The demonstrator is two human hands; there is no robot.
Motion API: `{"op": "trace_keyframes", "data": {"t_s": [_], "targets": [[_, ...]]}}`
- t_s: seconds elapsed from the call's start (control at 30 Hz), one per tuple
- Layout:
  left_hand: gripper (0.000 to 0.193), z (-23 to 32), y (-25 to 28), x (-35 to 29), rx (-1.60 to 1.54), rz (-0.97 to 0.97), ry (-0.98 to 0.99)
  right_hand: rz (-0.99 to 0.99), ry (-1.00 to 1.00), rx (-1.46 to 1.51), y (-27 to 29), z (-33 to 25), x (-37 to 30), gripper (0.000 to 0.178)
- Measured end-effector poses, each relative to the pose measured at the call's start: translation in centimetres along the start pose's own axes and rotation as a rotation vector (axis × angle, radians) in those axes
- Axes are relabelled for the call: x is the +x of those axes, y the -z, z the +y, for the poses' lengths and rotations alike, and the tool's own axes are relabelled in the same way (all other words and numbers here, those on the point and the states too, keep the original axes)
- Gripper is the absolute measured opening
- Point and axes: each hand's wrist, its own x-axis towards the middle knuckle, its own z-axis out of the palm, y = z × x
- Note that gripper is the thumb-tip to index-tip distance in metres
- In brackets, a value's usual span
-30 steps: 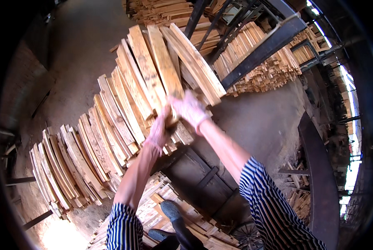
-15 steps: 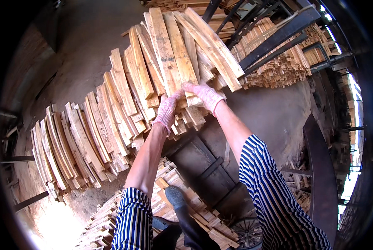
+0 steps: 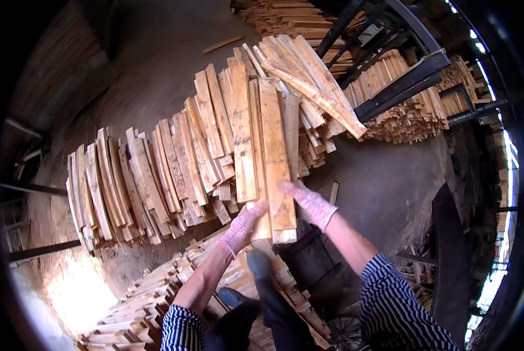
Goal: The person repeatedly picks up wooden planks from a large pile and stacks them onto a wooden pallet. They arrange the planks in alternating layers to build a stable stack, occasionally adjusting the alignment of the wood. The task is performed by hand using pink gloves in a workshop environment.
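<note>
Both my hands wear pinkish knitted work gloves. My left hand [image 3: 245,227] is closed on the left edge of a narrow wooden board [image 3: 260,169] near its close end. On the other side, my right hand [image 3: 309,203] presses its fingers against the right edge of a wider board [image 3: 279,164]. These two boards lie side by side, sticking out toward me from the top of a long stack of planks [image 3: 177,164]. Left of them another board [image 3: 242,134] rests on the pile. My left fingertips are partly hidden behind the wood.
I stand on a lower wood pile [image 3: 192,278], one shoe [image 3: 258,264] just below the board ends. A dark metal frame [image 3: 399,88] reaches in at the upper right, beside another plank stack [image 3: 399,108]. A spoked wheel [image 3: 347,330] shows at the bottom.
My hands have come nearer to my body, and the two boards have slid toward me out of the stack. The view has shifted too.
</note>
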Motion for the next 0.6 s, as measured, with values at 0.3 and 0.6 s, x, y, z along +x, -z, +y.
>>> {"op": "trace_keyframes", "data": {"t_s": [0.3,0.6], "targets": [[0.116,8.0,-5.7,-2.9,0.381,-0.018,-0.162,-0.081,0.136,0.533,2.5,1.3,-1.9,0.078],[0.078,5.5,-4.3,-6.7,0.131,-0.131,-0.1,-0.044,-0.04,0.251,-2.3,0.9,-10.3,0.077]]}}
